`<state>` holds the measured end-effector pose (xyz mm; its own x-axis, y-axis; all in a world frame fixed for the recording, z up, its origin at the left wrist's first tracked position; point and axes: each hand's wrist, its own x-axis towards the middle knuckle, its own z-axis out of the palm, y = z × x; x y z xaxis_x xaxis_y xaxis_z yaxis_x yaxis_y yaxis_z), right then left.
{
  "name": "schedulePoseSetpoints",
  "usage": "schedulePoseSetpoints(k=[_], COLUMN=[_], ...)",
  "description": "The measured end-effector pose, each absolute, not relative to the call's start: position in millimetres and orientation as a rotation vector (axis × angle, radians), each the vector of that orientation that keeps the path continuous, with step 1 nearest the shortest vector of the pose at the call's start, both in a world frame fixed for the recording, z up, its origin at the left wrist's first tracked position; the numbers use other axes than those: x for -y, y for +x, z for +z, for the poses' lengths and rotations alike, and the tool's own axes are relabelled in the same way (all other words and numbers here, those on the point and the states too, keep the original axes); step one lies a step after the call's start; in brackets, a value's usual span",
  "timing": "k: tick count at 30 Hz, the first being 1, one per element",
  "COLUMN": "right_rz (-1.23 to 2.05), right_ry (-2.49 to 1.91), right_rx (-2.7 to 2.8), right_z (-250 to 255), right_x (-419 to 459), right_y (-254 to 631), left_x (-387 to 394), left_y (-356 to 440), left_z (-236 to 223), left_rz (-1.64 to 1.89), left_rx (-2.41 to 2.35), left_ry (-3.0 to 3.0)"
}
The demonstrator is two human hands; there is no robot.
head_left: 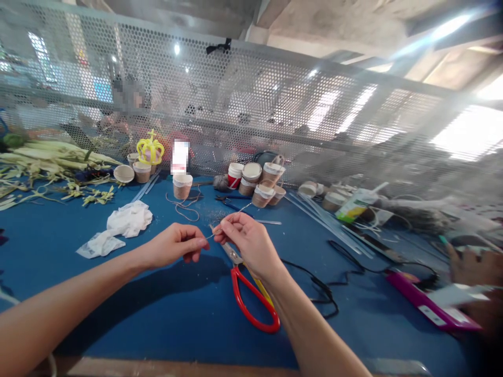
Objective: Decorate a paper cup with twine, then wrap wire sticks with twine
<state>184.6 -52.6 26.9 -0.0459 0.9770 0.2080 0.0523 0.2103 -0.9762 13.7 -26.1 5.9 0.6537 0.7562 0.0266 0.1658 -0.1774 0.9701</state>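
My left hand [184, 243] is closed, its thumb and fingertips pinching one end of a thin piece of twine [211, 236]. Facing it, my right hand [248, 240] pinches the same twine a short way along. A thin twisted strand also shows above the right fingers, pointing towards the small pots. Below the right hand lie scissors with red handles [236, 283], partly covered by that hand and forearm. Something yellow shows beside the scissors under the right wrist. Pliers with dark blue handles [240, 210] lie just beyond the hands.
Small wrapped pots [183, 187] stand along the mesh screen [236, 104]. Crumpled white tissue [129, 219] lies left, near pale plant stalks [58, 157] and a yellow crown [150, 149]. To the right are clear sticks [330, 225], a black cable, a purple power strip [428, 303] and another person's hand [477, 267].
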Motion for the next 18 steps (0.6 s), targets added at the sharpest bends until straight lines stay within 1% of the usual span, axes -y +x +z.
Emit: schedulePoseSetpoints(k=[6,12,18], right_rz=[1.052,0.985,1.039], right_ry=[-1.083,-1.089,-1.113], right_rx=[1.491,1.464,1.448], right_z=[17.8,13.8,16.6], right_x=[51.8,50.2,50.6], right_y=[179.8,176.2,176.6], left_x=[28.5,29.8,33.8], left_y=[17.1,17.6,17.3], left_z=[3.9,2.6,4.1], left_rz=[0.643,0.642,0.705], left_rx=[-0.865,-0.922,-0.991], left_ry=[1.749,1.79,2.149])
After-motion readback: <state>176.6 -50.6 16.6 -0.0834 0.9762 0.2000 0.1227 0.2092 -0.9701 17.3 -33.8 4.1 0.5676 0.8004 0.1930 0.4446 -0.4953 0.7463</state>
